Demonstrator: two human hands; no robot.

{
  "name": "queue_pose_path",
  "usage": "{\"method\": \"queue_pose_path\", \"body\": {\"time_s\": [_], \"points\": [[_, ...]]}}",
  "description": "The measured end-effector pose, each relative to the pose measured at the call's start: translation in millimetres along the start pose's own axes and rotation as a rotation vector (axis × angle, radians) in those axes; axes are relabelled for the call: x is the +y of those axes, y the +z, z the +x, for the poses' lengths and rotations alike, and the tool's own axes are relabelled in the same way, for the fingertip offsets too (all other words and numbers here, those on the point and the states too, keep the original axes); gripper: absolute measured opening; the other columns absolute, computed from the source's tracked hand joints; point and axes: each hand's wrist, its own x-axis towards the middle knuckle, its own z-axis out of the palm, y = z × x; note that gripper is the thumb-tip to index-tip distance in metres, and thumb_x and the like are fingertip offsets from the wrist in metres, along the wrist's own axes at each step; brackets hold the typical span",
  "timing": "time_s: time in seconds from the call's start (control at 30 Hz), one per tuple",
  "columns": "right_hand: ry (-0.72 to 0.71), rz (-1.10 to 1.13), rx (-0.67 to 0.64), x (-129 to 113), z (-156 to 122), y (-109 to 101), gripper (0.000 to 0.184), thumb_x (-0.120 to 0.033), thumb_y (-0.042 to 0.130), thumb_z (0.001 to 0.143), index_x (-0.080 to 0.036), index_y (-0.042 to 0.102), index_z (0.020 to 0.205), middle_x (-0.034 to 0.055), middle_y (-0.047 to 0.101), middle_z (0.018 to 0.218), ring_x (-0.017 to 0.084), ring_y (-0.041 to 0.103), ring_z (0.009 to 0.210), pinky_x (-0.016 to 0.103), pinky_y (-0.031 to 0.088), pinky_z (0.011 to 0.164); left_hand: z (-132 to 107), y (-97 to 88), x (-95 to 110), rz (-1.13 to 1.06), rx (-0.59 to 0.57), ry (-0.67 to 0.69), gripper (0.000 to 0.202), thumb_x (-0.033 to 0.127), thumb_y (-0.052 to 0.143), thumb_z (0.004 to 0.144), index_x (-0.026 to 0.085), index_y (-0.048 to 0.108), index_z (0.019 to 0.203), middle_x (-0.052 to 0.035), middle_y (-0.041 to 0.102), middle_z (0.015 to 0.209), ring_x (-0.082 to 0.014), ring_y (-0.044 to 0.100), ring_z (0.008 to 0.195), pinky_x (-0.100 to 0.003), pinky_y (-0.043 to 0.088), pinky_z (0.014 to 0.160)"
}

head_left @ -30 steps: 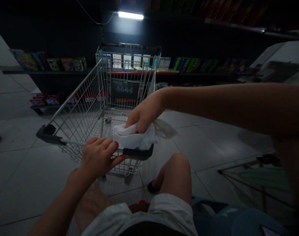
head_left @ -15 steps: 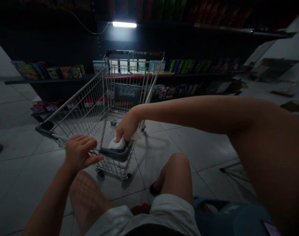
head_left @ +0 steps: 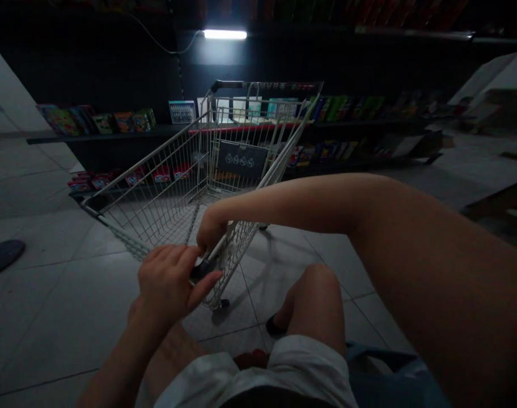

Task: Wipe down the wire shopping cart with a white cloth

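Observation:
A wire shopping cart (head_left: 160,212) with dark corner pieces stands in front of me, its near end close to my knees. My left hand (head_left: 169,277) is closed over the near corner of the rim, thumb on one side and fingers on the other. Just beyond it, my right hand (head_left: 211,229) is bunched against the inside of the right rim. A pale bit of white cloth (head_left: 229,249) shows beside the right hand by the wires; most of it is hidden. A dark panel (head_left: 241,160) with round logos hangs at the cart's far end.
Behind the cart are dark shelves (head_left: 165,131) with boxes and packets, lit by a tube light (head_left: 225,34). A shoe (head_left: 5,256) is on the tiled floor at far left. A blue plastic item (head_left: 390,374) lies at my right side.
My left hand has moved right and closed on the cart's corner. The cart has turned, its near end shifting. My right hand has slid a little along the rim, and less cloth shows.

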Motion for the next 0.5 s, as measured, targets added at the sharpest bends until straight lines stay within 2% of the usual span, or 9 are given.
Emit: {"method": "queue_pose_path", "body": {"time_s": [0.07, 0.1, 0.2, 0.27, 0.4, 0.5], "points": [[0.128, -0.155, -0.165, -6.3, -14.2, -8.1, 0.026, 0.006, 0.042, 0.077, 0.001, 0.052, 0.054, -0.0064, 0.060, 0.050, -0.001, 0.057, 0.053, 0.003, 0.038, 0.059, 2.7, 0.9, 14.1, 0.038, -0.042, 0.011, 0.042, 0.052, 0.056, 0.095, 0.020, 0.059, 0.067, -0.0009, 0.062, 0.058, -0.0190, 0.061, 0.058, -0.036, 0.043, 0.066], [0.174, -0.149, -0.194, -9.0, -24.4, -13.6, 0.025, 0.006, 0.041, 0.077, 0.003, 0.053, 0.056, -0.0054, 0.062, 0.053, 0.000, 0.059, 0.056, 0.003, 0.039, 0.060, 3.4, 2.5, 16.1, 0.037, -0.043, 0.024, 0.040, 0.048, 0.060, 0.093, 0.021, 0.056, 0.063, 0.0005, 0.060, 0.056, -0.0177, 0.060, 0.056, -0.035, 0.043, 0.065], [0.239, 0.064, -0.136, -11.8, -50.8, -28.3, 0.024, 0.007, 0.037, 0.078, 0.006, 0.055, 0.062, -0.0040, 0.065, 0.060, 0.004, 0.063, 0.069, 0.008, 0.042, 0.064, 3.4, 8.3, 9.0, -0.034, -0.004, 0.085, 0.039, 0.041, 0.063, 0.091, 0.021, 0.053, 0.060, 0.0027, 0.058, 0.054, -0.0144, 0.057, 0.053, -0.032, 0.042, 0.062], [0.275, 0.156, -0.086, -8.5, -53.1, -31.0, 0.024, 0.006, 0.036, 0.078, 0.006, 0.055, 0.063, -0.0042, 0.066, 0.062, 0.005, 0.064, 0.074, 0.009, 0.043, 0.066, 3.0, 11.4, 0.6, -0.070, 0.015, 0.106, 0.039, 0.040, 0.063, 0.091, 0.021, 0.051, 0.058, 0.0035, 0.056, 0.052, -0.0126, 0.054, 0.051, -0.031, 0.041, 0.061], [0.372, 0.035, -0.066, 3.3, -16.0, -16.8, 0.029, 0.002, 0.037, 0.080, 0.003, 0.050, 0.054, -0.0056, 0.062, 0.055, 0.002, 0.063, 0.068, 0.005, 0.039, 0.063, 3.0, 14.0, -11.4, -0.098, 0.024, 0.122, 0.041, 0.037, 0.064, 0.089, 0.021, 0.048, 0.055, 0.0038, 0.053, 0.050, -0.0111, 0.051, 0.049, -0.029, 0.041, 0.058], [0.441, -0.071, -0.061, 6.3, 16.7, -5.0, 0.034, -0.001, 0.040, 0.082, -0.002, 0.049, 0.050, -0.0072, 0.057, 0.048, 0.004, 0.064, 0.062, 0.006, 0.042, 0.061, 2.2, 14.9, -17.5, -0.113, 0.035, 0.134, 0.041, 0.036, 0.064, 0.088, 0.021, 0.046, 0.055, 0.0042, 0.052, 0.049, -0.0107, 0.050, 0.048, -0.029, 0.041, 0.057]]}}
